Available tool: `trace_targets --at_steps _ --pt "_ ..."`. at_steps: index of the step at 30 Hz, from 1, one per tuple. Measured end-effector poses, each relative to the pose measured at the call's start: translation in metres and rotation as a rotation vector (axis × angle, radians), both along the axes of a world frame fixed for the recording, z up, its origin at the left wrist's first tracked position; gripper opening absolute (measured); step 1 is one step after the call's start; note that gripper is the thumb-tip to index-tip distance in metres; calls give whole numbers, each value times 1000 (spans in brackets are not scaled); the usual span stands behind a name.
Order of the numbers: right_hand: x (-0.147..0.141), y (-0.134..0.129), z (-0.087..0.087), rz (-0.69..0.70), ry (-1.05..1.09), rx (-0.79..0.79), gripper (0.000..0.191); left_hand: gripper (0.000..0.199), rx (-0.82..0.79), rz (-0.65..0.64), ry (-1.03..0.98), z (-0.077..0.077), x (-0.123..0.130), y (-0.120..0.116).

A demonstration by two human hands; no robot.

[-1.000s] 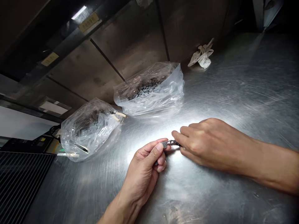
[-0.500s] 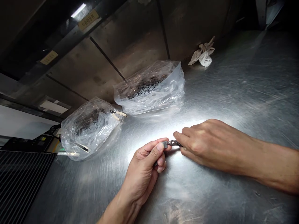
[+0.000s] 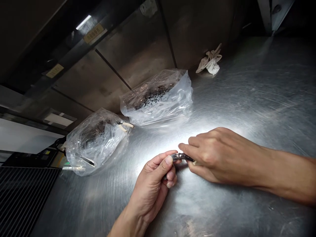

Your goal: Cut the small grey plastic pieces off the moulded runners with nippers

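Steel table (image 3: 256, 98): scratched stainless top, brightly lit under the hands.

Left hand (image 3: 150, 187): closed, thumb and fingers pinching a small grey metal part (image 3: 175, 157) at the fingertips, above the table.

Right hand (image 3: 222, 158): fingers curled and gripping a small dark-tipped tool (image 3: 184, 156), with a pale handle (image 3: 195, 163) just visible under the fingers. Probably small pliers, but the hand hides most of it, so hard to be sure.

Contact: tool tip touching the grey part, between the hands.

Far bag: clear plastic bag (image 3: 172, 102) on the table, holding many small grey blocks (image 3: 154, 98).

Near bag: clear plastic bag (image 3: 89, 154), further left, dark contents, pale-tipped tool (image 3: 124, 125) at its mouth.

Cloth: crumpled white cloth (image 3: 209, 62) against the back wall, maybe gloves.

Back wall: brushed metal panels (image 3: 138, 42), small yellow labels (image 3: 95, 33).

Lower left: black slatted grille (image 3: 24, 200) beside the table.
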State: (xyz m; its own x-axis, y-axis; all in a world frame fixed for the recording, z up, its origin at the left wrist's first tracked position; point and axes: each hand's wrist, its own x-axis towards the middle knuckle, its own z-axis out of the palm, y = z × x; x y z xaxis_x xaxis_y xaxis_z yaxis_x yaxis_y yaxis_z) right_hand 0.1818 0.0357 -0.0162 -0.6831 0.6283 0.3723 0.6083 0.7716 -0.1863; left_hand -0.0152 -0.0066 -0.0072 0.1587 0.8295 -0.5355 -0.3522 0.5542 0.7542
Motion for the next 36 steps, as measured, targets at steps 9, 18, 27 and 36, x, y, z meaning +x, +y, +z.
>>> trace_targets --at_steps 9,18,27,36 --pt "0 -2 -1 -2 -8 -32 3 17 3 1 -14 0 0 0" --pt "-2 -4 2 -18 -28 -84 4 18 -10 22 -15 0 -1 1" --pt "-2 -4 4 -32 -24 -86 4 18 -8 32 -12 1 0 2" --pt "-2 -5 3 -24 -51 -50 9 19 -15 28 -4 0 0 2"
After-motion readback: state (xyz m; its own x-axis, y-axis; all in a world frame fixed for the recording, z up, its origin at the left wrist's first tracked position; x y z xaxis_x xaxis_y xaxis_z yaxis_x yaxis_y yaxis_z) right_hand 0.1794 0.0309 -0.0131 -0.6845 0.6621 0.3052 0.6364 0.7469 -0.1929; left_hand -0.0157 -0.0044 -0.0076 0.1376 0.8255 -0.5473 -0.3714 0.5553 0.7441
